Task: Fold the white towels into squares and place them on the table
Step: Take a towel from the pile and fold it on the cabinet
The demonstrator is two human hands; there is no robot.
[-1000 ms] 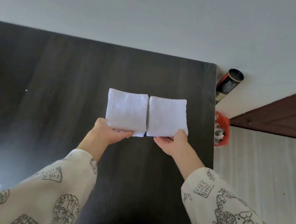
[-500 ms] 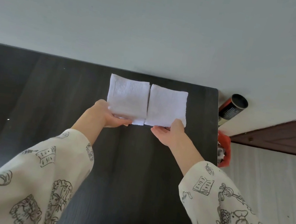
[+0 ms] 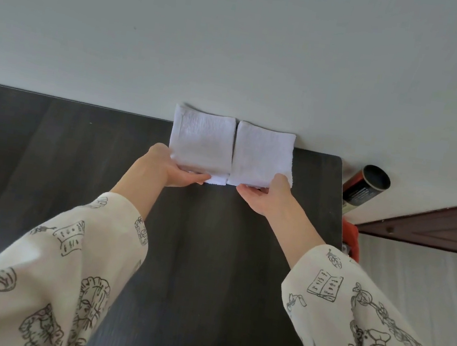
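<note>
Two white towels folded into squares are held side by side above the far edge of the dark table [image 3: 208, 258]. My left hand [image 3: 168, 171] pinches the near edge of the left towel [image 3: 201, 139], thumb underneath toward the middle. My right hand [image 3: 265, 197] pinches the near edge of the right towel [image 3: 262, 154]. The towels' far edges overlap the pale wall behind the table. Both arms, in cream printed sleeves, are stretched forward.
A black and orange tube [image 3: 366, 187] leans against the wall just past the table's right corner. An orange container [image 3: 351, 244] sits at the table's right side. A brown wooden panel [image 3: 435, 227] runs along the right.
Both hands carried the two folded towels away from me, from the middle of the table to its far edge by the wall. The grips stayed the same.
</note>
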